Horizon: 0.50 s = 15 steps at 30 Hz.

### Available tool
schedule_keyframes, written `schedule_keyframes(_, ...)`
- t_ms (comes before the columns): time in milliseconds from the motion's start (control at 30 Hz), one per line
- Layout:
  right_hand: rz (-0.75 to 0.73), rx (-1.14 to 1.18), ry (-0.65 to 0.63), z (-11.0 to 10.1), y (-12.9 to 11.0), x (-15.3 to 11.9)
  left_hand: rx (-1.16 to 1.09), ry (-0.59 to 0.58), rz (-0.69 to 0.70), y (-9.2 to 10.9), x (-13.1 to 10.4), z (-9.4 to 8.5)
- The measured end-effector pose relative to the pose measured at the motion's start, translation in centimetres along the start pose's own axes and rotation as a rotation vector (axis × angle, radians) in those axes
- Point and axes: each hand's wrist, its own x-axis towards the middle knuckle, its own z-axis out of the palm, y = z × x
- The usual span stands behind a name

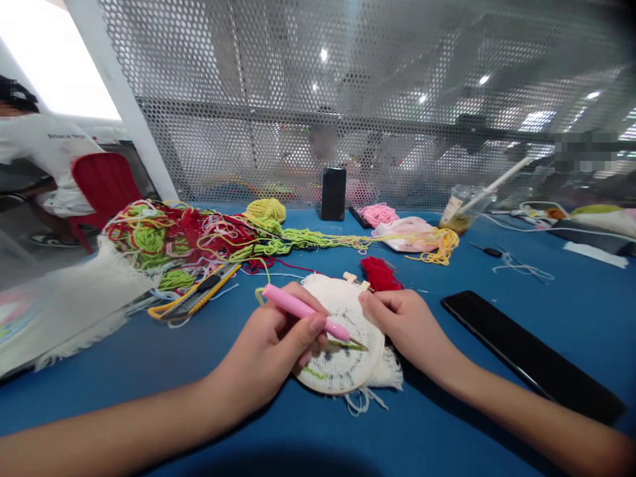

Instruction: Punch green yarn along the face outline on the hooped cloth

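My left hand [285, 334] is closed round a pink punch needle [298, 306], its metal tip slanting down to the right over the cloth. Green yarn [268, 268] runs into the tool's back end. White fabric [342, 318] with dark drawn marks is stretched in a round embroidery hoop [342, 391]. A short line of green stitches [315, 373] shows near its lower left. At the hoop's upper right edge, my right hand [402, 321] pinches the rim beside the screw fitting [358, 281]. Whether the needle tip pierces the cloth I cannot tell.
A tangled yarn heap [183, 238] and a yellow utility knife [196, 291] lie left. Red yarn [381, 273] sits behind the hoop. A black phone [333, 193] stands at the back; a long black object [527, 351] lies right. A drink cup [454, 211] stands back right.
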Motion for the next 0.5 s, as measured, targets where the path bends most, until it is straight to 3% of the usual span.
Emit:
schedule_keyframes(300,-0.023,0.002,-0.003,-0.1,-0.5,-0.2,0.209,-0.132,0.069,0.7,0.8,1.6)
schedule_keyframes(500,-0.059,0.011,-0.009,-0.2,-0.1,-0.1,-0.059,0.009,-0.026,0.4,0.9,1.2)
